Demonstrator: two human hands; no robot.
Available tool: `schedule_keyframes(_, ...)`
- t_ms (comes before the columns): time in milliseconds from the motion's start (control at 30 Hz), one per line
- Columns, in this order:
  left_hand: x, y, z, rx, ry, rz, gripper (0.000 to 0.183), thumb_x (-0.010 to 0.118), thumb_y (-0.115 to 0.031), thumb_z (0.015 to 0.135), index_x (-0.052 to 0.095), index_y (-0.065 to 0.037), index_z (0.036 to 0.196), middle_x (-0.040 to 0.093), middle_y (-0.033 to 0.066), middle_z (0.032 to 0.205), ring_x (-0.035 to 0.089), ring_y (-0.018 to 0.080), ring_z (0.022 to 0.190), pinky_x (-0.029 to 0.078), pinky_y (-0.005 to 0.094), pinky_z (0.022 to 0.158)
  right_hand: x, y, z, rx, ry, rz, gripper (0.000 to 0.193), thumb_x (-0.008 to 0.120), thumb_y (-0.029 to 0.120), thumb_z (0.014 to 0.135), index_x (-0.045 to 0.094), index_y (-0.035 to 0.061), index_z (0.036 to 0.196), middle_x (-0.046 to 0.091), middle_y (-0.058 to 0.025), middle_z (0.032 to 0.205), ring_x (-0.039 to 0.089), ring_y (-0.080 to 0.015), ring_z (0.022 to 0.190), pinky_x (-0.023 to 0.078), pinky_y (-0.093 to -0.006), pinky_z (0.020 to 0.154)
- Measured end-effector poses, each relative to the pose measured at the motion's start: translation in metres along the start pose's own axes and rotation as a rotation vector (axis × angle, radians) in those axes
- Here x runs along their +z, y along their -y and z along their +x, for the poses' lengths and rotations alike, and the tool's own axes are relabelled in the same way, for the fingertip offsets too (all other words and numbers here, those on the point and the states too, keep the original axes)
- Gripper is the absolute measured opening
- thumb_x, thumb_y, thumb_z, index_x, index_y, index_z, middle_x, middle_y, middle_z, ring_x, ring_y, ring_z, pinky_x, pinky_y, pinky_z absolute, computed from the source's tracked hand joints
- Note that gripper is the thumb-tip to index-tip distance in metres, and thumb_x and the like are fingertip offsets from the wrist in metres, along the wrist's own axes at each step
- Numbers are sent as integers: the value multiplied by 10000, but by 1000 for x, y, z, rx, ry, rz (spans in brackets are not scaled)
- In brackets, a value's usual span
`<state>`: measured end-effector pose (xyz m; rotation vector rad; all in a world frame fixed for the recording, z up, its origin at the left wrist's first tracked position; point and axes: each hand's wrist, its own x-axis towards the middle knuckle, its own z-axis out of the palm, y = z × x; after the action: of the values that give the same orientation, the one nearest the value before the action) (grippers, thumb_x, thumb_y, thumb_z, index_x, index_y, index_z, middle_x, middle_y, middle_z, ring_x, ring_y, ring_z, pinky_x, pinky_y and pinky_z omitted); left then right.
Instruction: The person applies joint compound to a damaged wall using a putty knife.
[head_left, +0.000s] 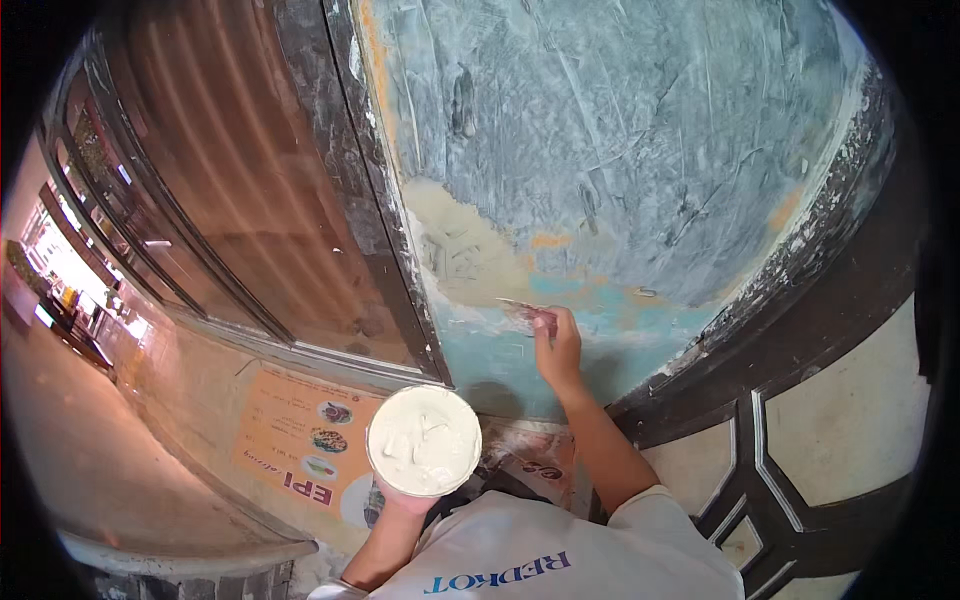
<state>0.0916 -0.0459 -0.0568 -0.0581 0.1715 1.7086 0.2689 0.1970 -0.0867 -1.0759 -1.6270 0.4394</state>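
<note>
My left hand [403,499] holds up a round tub [374,472] from below; its fingers are mostly hidden behind the tub. White creamy putty [425,440] fills the tub, its surface ridged and dented. My right hand [560,345] is closed around a putty knife [522,309], whose thin blade points left against the wall [620,130]. The wall is patchy blue-grey and turquoise. A beige patch [455,240] spreads over it just above and left of the blade, with whitish smears beside the blade.
To the left stands a dark-framed brown glass panel [250,190]. An orange printed banner [290,430] lies on the floor below it. Dark panelled woodwork with pale insets [840,410] runs along the right. A curved, pale-topped edge [190,560] is at the lower left.
</note>
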Motion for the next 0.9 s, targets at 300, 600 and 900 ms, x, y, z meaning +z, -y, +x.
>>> schedule_keyframes(300, -3, 1, -4, 54, 49, 226, 718, 370, -609, 916, 374, -138, 1459, 365, 132, 1503, 360, 390, 1361, 271, 586, 1116, 29, -68, -97, 508, 106, 475, 195, 592, 90, 867, 551, 38, 1051, 587, -40, 813, 557, -145, 724, 450, -287, 642)
schedule_keyframes(600, -7, -23, -5, 26, 65, 226, 715, 364, -621, 915, 391, -145, 1449, 382, 117, 1496, 374, 381, 1354, 284, 579, 1112, 13, -50, -116, 751, 207, 519, 210, 651, 151, 843, 592, 24, 1000, 595, -27, 873, 544, -103, 737, 458, -267, 657)
schedule_keyframes(900, 14, -61, -3, -97, 123, 1, 696, 396, -568, 917, 390, -115, 1445, 396, 122, 1484, 389, 363, 1347, 320, 558, 1102, 51, -12, -78, 462, 334, 331, 238, 654, 222, 889, 582, 41, 1024, 639, -50, 829, 589, -106, 691, 487, -292, 589)
